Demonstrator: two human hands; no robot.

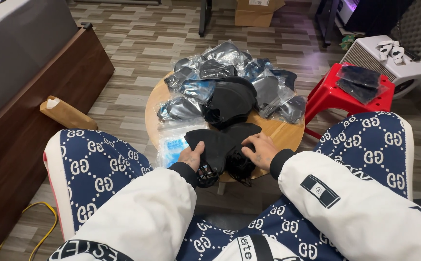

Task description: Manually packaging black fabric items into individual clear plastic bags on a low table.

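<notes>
I sit at a small round wooden table (288, 137). My left hand (192, 155) grips the left edge of a black fabric mask (218, 147) lying at the table's near edge. My right hand (260, 151) rests with spread fingers on the right side of the same black mask, pressing it down. Just beyond the hands stands a pile of loose black masks (230, 102). Several masks sealed in clear plastic bags (220, 63) are heaped over the far half of the table. Empty clear bags (174, 140) lie left of my left hand.
A red plastic stool (326, 94) with bagged black masks (360, 82) stands at the right, a white box-shaped appliance (404, 67) behind it. A brown paper bag (65, 113) lies beside a dark wooden bed frame (36, 111) at the left. A cardboard box (254, 12) sits at the back.
</notes>
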